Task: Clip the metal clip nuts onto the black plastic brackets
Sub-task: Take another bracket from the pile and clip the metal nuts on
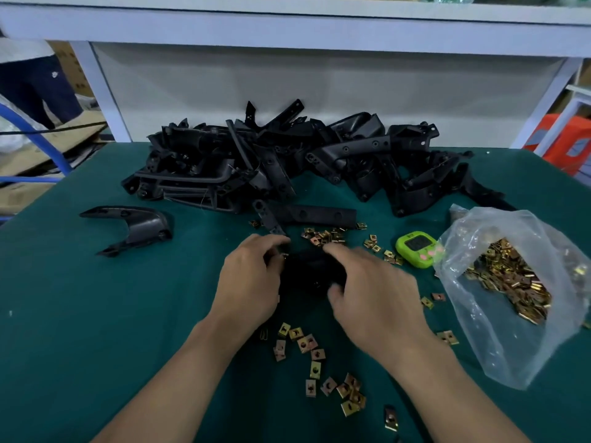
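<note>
A person works at a table covered with a dark green mat (96, 314), both bare forearms reaching in from the near edge. The left hand (252, 276) and the right hand (374, 289) meet over one black bracket (310, 270), which lies low over the mat between them. The left fingers curl around its left end. A small metal glint shows at their tips, too small to identify. The right hand, blurred, curls its fingers over the right end with the thumb tucked underneath. Behind the hands, along the far side of the table, sits a tangled pile of brackets (287, 161). A flat bracket (319, 215) lies just in front of the pile, and a curved bracket (134, 225) lies apart to the left. Loose brass-coloured clip nuts (323, 236) are scattered just beyond the fingers, and more lie near the forearms and to the right. To the right, an open clear plastic bag (499, 340) holds a heap of further clip nuts. A small green timer (415, 249) stands between the bag and the right hand. A white shelf frame (287, 30) rises behind the table, with cardboard and a blue hose (32, 132) on the floor to the left.
</note>
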The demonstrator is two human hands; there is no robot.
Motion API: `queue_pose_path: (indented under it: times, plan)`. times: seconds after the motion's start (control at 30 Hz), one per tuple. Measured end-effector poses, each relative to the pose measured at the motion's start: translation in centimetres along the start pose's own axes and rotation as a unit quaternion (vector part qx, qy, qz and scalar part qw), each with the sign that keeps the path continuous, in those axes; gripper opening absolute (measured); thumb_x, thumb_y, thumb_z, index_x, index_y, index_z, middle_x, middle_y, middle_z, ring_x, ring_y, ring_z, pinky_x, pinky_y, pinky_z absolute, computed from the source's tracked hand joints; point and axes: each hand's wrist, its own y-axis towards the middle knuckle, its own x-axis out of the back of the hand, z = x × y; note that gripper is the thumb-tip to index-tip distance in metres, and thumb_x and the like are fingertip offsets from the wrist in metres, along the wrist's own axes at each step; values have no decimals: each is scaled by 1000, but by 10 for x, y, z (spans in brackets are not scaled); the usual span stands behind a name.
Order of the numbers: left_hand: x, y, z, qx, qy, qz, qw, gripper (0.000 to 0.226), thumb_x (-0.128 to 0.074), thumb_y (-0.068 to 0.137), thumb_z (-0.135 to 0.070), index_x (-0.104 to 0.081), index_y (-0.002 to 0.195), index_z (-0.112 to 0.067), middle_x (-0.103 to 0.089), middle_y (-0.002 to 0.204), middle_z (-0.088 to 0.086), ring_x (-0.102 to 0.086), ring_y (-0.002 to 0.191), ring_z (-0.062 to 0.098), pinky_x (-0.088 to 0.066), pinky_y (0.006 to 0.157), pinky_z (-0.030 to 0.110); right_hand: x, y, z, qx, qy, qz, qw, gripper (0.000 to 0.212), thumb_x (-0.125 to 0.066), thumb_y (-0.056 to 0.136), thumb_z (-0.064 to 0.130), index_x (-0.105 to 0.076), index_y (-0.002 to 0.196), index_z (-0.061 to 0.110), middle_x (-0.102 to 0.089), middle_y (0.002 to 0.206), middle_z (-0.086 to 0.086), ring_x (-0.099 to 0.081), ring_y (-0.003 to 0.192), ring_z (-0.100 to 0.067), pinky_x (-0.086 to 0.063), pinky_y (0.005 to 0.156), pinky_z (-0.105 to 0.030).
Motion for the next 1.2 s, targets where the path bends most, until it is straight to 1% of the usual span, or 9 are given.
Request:
queue_pose_path:
  times: [0.07, 0.13, 0.27, 0.4, 0.53, 0.63, 0.8, 1.03, 1.2]
  plan:
    - [2, -2, -1, -11, 18, -14, 1000, 29, -65, 97, -15, -71, 123, -28, -62, 110, -22, -60, 100, -2, -39, 85, 6, 3, 3, -6, -9, -12, -95, 995, 38, -67, 90, 14, -68, 128, 21, -70, 85, 3, -62, 71, -22, -37, 66, -30]
    - [2, -4, -3, -43, 55, 6, 998, 31, -73, 91, -26, -71, 122, -31, -61, 121, -22, -50, 118, 0, -33, 97, 14, 8, 5, -12, -45, 5, -161, 986, 28, -63, 93, 12, -70, 120, 15, -59, 65, 3, -48, 56, -22, -35, 64, -30]
    - [-7, -13, -10, -110, 97, 85, 986, 31, -77, 86, -40, -75, 116, -36, -61, 125, -22, -43, 121, -1, -27, 103, 18, 12, 9, -20, -137, 163, -116, 970, 32, -61, 96, 35, -46, 124, 38, -59, 65, 13, -55, 59, -15, -47, 55, -38]
    - [-9, -12, -15, -110, 96, 111, 983, 15, -79, 87, -33, -81, 102, -34, -56, 105, -24, -47, 105, -1, -28, 93, 14, 10, 10, -30, -156, 127, -38, 979, 53, -70, 85, 34, -38, 127, 42, -60, 66, 10, -58, 63, -16, -51, 59, -39]
    - [-5, -18, -20, -138, 120, 7, 983, 3, -78, 86, -33, -80, 87, -31, -75, 86, -13, -67, 84, 16, -47, 81, 28, 0, 8, -33, -146, 33, 17, 988, 61, -68, 83, 36, -35, 134, 39, -52, 69, 13, -47, 62, -21, -39, 60, -36]
    - [-1, -22, -23, -65, 73, -20, 995, 6, -74, 87, -39, -79, 88, -35, -74, 76, -19, -69, 74, 9, -59, 72, 32, -5, 7, -35, -146, 15, 17, 989, 63, -68, 83, 37, -37, 138, 35, -44, 64, 16, -45, 62, -21, -38, 58, -34]
    - [-3, -21, -22, 0, -4, 37, 999, 12, -83, 83, -25, -82, 90, -35, -67, 73, -36, -66, 81, -16, -50, 74, 2, -11, 6, -37, -142, 9, 26, 989, 47, -71, 82, 37, -52, 125, 30, -41, 68, 14, -44, 66, -21, -36, 60, -32]
    - [-2, -17, -23, 16, -77, 32, 996, 38, -85, 81, -12, -76, 74, -48, -70, 77, -36, -67, 77, -14, -47, 68, 0, -15, 8, -42, -143, 24, 25, 989, 44, -70, 83, 37, -54, 122, 29, -52, 78, 9, -50, 71, -23, -40, 64, -33]
    - [-5, -16, -23, 21, -91, 16, 996, 26, -84, 82, -13, -80, 82, -39, -70, 77, -36, -67, 77, -15, -46, 67, -1, -16, 9, -43, -140, 27, 25, 989, 43, -70, 83, 35, -55, 121, 27, -53, 79, 9, -55, 74, -24, -45, 65, -34]
